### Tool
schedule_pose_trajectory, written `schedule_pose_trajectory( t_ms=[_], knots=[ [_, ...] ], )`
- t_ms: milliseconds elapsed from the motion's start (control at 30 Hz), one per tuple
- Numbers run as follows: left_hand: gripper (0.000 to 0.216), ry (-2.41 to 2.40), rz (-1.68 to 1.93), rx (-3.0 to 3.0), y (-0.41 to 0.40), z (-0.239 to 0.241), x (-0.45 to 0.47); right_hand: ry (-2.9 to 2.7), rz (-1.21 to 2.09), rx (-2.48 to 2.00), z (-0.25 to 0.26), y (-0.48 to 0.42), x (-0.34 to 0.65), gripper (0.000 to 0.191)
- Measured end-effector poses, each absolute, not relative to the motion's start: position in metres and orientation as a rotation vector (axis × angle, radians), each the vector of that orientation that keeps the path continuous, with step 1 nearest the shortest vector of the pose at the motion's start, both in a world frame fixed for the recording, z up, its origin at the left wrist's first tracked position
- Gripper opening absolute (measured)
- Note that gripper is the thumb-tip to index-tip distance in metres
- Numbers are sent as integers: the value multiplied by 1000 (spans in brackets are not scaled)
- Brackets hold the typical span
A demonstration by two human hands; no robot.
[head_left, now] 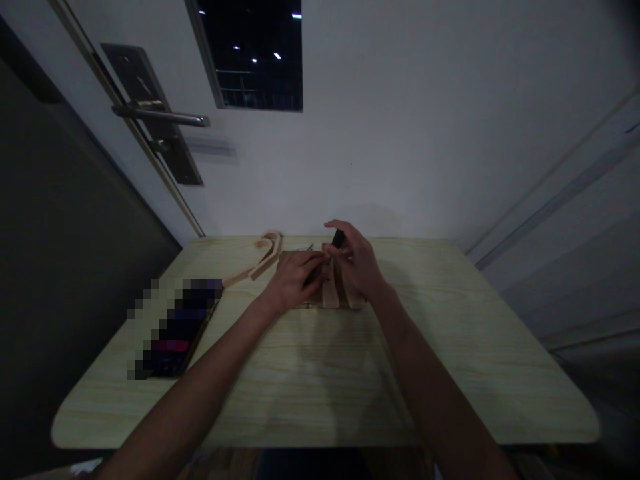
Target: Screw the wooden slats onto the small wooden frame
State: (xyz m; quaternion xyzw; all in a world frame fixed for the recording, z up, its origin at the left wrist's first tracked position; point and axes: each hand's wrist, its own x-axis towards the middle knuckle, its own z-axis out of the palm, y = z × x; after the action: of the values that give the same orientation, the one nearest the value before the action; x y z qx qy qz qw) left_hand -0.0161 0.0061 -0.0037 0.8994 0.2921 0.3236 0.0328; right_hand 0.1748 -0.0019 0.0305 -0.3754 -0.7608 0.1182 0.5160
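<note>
A wooden assembly (331, 293) of pale curved strips lies near the far middle of the table, largely covered by my hands. My left hand (300, 277) rests on its left side with bent fingers closed against the wood, and its fingertips meet those of my other hand. Over the right side, my right hand (356, 257) pinches a short tool with a black handle (339, 238), its index finger raised over the top. The tool's lower end is hidden between my fingers.
Loose curved wooden pieces (267, 257) lie left of the assembly. A phone (187, 333), partly pixelated, is on the left of the table (450, 373). Behind the table's far edge stands a white door (400, 133) with a metal handle (170, 118).
</note>
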Motion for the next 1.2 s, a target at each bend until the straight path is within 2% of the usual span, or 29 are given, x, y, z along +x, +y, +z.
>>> schedule_pose_trajectory(
  t_ms=[233, 367, 600, 800, 967, 1200],
  knots=[
    [38, 895, 999, 2764, 6, -2, -15, -1836, 542, -844, 30, -5, 178, 41],
    [38, 883, 1020, 2772, 7, -5, -16, -1782, 478, -884, 26, -2, 176, 41],
    [38, 914, 998, 2763, 7, -6, -17, -1680, 450, -995, 27, 0, 176, 28],
    [37, 895, 1008, 2766, 7, -4, -16, -1780, 452, -862, 29, -4, 176, 39],
    [36, 912, 1001, 2763, 7, -4, -15, -1811, 404, -821, 30, -3, 177, 40],
    [37, 906, 998, 2768, 7, -4, -15, -1760, 496, -858, 30, -2, 177, 42]
  ],
)
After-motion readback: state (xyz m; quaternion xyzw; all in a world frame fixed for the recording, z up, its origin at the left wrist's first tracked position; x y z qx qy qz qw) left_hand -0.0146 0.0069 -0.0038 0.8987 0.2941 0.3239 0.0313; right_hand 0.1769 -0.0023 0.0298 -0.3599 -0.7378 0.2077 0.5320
